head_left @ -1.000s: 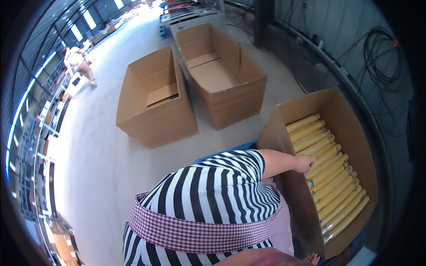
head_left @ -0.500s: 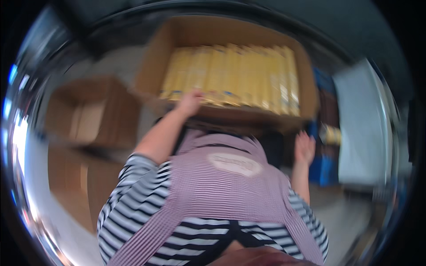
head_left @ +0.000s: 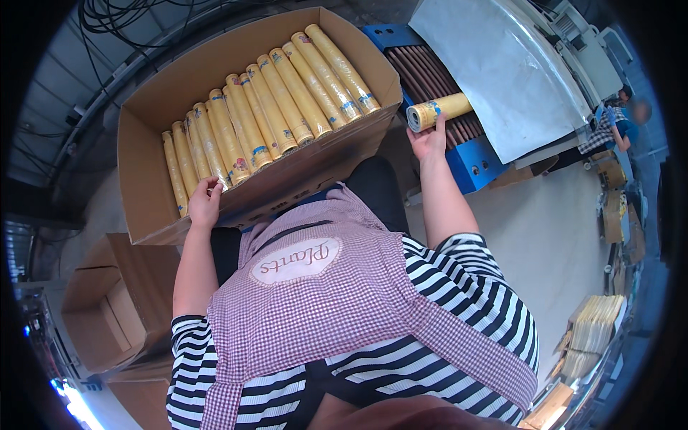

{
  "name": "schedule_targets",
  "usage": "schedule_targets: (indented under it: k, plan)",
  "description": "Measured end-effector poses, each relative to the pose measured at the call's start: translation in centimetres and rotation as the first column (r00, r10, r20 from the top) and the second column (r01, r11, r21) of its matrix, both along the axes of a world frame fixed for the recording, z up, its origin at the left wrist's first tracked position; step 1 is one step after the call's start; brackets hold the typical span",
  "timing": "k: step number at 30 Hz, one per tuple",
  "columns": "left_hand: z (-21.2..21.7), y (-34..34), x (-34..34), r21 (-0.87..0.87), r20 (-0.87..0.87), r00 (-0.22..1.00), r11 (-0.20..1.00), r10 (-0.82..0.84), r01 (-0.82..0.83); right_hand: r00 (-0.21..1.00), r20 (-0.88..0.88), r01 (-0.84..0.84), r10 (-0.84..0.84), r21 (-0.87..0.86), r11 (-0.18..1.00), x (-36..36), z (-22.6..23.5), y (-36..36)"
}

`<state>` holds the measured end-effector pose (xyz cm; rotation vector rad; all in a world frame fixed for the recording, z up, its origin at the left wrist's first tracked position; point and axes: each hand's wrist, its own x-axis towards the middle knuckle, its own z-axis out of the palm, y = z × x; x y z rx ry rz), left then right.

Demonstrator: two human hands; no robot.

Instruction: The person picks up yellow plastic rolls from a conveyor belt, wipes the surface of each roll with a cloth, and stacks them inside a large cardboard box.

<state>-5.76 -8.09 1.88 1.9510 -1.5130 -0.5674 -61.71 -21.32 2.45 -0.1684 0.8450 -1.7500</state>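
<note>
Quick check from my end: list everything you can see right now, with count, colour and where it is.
Cardboard box: one, brown, open, ahead of the person.
Yellow rolls: about a dozen, lying side by side in that box.
Single roll: one, yellow, on the conveyor's blue frame.
Silver sheet: one, over the conveyor.
Empty cartons: two or so, brown, lower left.
Flat card stack: tan, lower right.
Co-worker: one, far right.
Left hand: on a roll at the box's edge.
Right hand: touching the single roll.
</note>
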Motion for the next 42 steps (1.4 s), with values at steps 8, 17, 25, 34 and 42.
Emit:
schedule_targets:
  k: [8, 17, 25, 34, 42]
  plan:
    - [0.1, 0.6, 0.5, -0.031, 0.048, 0.998, 0.999, 0.035, -0.034, 0.991, -0.116, -0.066, 0.066, 0.011, 0.998, 4.4, 2.9, 2.5]
    - [2.4, -4.7, -2.1, -0.258, -0.569, 0.798, 0.964, -0.198, 0.056, 0.342, -0.206, -0.924, 0.917, 0.105, 0.368, 4.0, 7.7, 17.3]
    - [9.7, -6.7, -3.3, -0.471, -0.880, 0.164, 0.866, -0.446, -0.170, -0.209, -0.365, -0.966, 0.907, 0.221, -0.134, 6.1, 8.9, 13.7]
    - [12.7, -3.1, -2.7, -0.515, -0.810, 0.354, 0.856, -0.467, -0.050, -0.305, -0.242, -0.945, 0.921, 0.194, -0.262, 6.0, 7.7, 12.1]
    - [10.2, -1.6, -1.3, -0.413, -0.898, 0.248, 0.891, -0.364, -0.189, -0.309, -0.353, -0.948, 0.883, 0.189, -0.256, 5.9, 8.0, 11.2]
